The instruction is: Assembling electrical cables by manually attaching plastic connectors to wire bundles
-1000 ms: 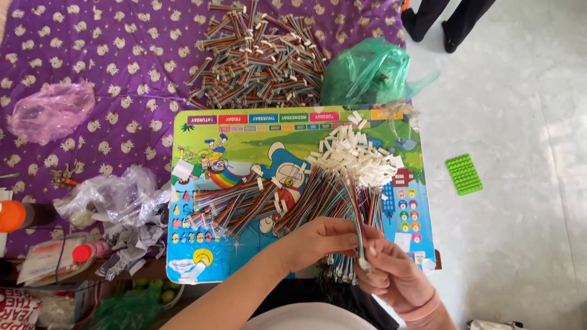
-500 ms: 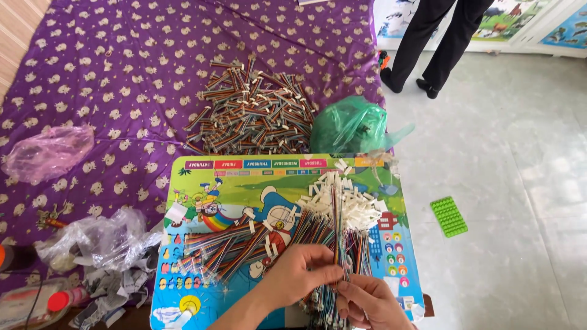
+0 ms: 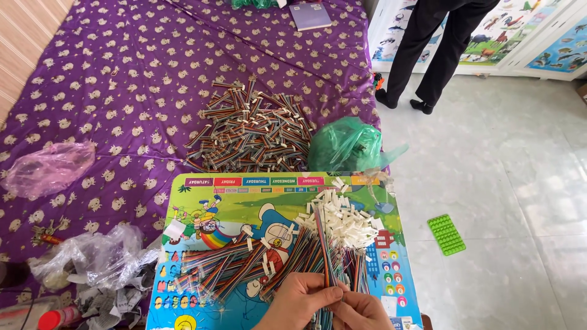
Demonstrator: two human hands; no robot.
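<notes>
Ribbon cable bundle (image 3: 327,256): thin multicoloured wires in flat strips, red, green, blue, yellow and dark strands side by side, each strip ending in a small white plastic connector. The strips fan upward and away from the hands, their white ends massed in a heap (image 3: 345,220) just beyond the fingertips. The bundle lies on a colourful cartoon board (image 3: 244,201).

Left hand (image 3: 299,302): closed around the lower ends of the bundle, thumb and fingers pinching the strands together; the cables rise straight up from its grip.

Right hand (image 3: 361,311): touching the left at the same spot, fingers curled onto the strands; partly cut off by the frame edge, so the exact grip cannot be told.

More loose strips (image 3: 214,272): spread flat just left of the left hand.

Second cable pile (image 3: 254,128): well beyond the hands, on a purple patterned cloth (image 3: 110,98).

Green plastic bag (image 3: 348,146): beside that pile, ahead and slightly right.

Green studded plate (image 3: 446,234): on the floor, right of the hands.
</notes>
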